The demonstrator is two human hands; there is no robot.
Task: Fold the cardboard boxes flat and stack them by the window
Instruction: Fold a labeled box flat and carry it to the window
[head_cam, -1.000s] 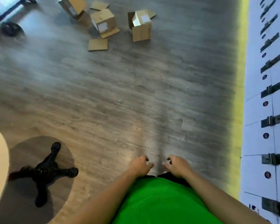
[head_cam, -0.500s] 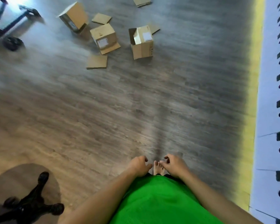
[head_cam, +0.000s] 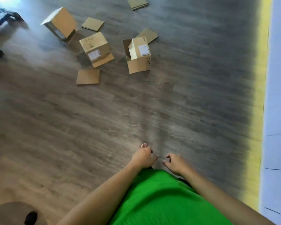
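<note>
- Head view: left hand [head_cam: 143,157] and right hand [head_cam: 175,163] hang loosely curled, holding nothing, just above the green shirt [head_cam: 161,200].
- 3 assembled brown cardboard boxes [head_cam: 139,56] sit well ahead on the grey wood-plank floor [head_cam: 104,119], flattened cardboard pieces [head_cam: 88,77] scattered around them.

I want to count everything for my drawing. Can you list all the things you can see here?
Standing brown cardboard boxes: three, brown, far floor, unfolded.
Flat brown cardboard pieces: four, brown, on the floor around the boxes.
Grey wood-look floor: one, grey-brown, underfoot.
White panelled wall: one, white with dark fittings, right edge.
Black wheeled frame: one, black, top left, blurred.
Green shirt: one, green, bottom.
Bare foot: one, partly hidden, behind the left hand.
Hands: left hand, right hand, both holding nothing.
</note>
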